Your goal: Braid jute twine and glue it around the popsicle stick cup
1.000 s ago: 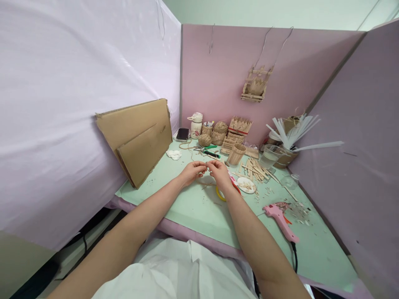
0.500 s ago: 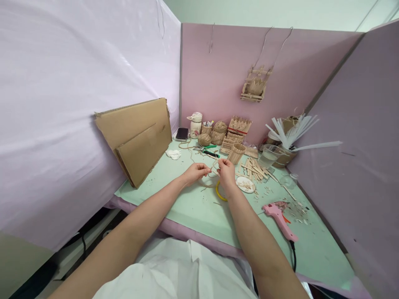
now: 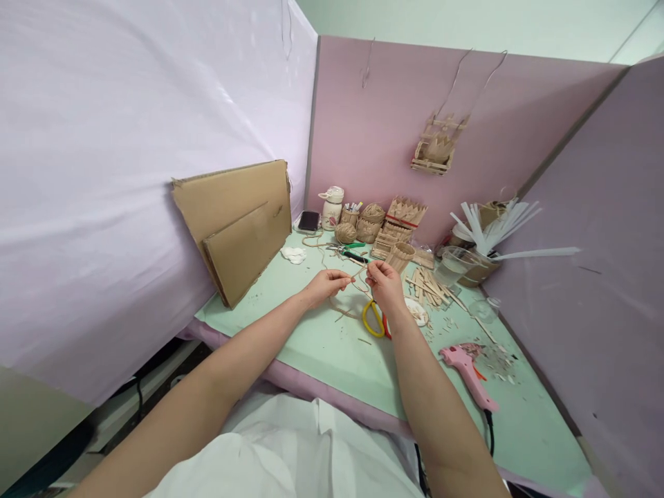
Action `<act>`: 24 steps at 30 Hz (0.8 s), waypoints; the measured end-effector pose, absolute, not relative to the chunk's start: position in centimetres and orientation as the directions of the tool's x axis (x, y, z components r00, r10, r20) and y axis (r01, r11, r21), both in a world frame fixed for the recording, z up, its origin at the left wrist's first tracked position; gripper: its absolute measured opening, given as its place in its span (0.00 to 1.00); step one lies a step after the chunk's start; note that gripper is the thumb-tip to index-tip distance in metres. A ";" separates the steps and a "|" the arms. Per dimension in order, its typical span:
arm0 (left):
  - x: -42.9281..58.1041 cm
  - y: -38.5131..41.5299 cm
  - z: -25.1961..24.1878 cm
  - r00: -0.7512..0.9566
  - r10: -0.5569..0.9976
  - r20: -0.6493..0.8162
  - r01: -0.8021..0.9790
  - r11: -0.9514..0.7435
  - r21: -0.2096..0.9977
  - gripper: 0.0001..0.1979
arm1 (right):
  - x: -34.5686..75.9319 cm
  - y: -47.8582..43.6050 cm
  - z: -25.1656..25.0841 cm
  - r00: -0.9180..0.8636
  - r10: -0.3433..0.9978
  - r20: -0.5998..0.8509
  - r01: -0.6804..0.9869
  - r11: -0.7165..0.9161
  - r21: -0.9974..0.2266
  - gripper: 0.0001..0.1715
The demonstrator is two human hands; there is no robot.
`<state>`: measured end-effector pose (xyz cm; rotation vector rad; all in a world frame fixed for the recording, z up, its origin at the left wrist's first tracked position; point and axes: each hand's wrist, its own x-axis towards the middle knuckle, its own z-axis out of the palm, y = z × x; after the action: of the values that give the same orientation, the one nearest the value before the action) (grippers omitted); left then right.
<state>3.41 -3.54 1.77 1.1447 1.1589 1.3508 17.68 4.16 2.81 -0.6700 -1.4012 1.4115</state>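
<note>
- Our left hand (image 3: pixel 328 285) pinches a strand of twine (image 3: pixel 359 274) between thumb and fingertips; our right hand (image 3: pixel 384 283) pinches it too, and the short span between them looks taut above the tabletop (image 3: pixel 311 349).
- We judge the step in hand to be working this twine by the fingertips; the next move seems to call for a firm pinch on both sides and free slack.
- Just below our right hand lie scissors (image 3: pixel 374 334) with yellow and red handles, partly hidden, where loose twine could snag.
- Beside our right wrist sit a white dish (image 3: pixel 422 320) and scattered wooden sticks (image 3: pixel 426 285).
- A stick-built cup (image 3: pixel 401 254) stands close behind that hand.
- Farther off, we see pliers (image 3: pixel 355 256), then a twine ball (image 3: pixel 345 233); we cannot trace whether our strand reaches it.
</note>
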 end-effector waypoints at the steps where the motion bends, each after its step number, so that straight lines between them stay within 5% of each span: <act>1: 3.4 -3.5 1.7 -0.087 0.995 0.053 -0.098 -0.061 0.993 0.23 | 17.8 4.1 2.9 -0.363 0.894 0.262 -0.254 0.175 -0.951 0.19; 8: 3.4 -3.3 1.5 -0.076 0.996 0.051 -0.069 -0.057 0.996 0.25 | 17.7 3.7 3.2 -0.375 0.886 0.272 -0.226 0.197 -0.954 0.21; 14: 3.4 -3.3 1.5 -0.091 0.993 0.072 -0.085 -0.080 0.993 0.25 | 17.8 3.7 2.9 -0.451 0.833 0.321 -0.038 0.341 -0.939 0.21; 24: 3.2 -3.2 1.4 -0.080 0.992 0.102 -0.075 -0.108 0.991 0.21 | 18.0 4.3 2.1 -0.402 0.723 0.561 0.265 0.679 -0.685 0.11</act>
<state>3.23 -3.22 1.39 1.1890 1.1536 1.3794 18.01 4.32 2.13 -0.7655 -1.9715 0.6290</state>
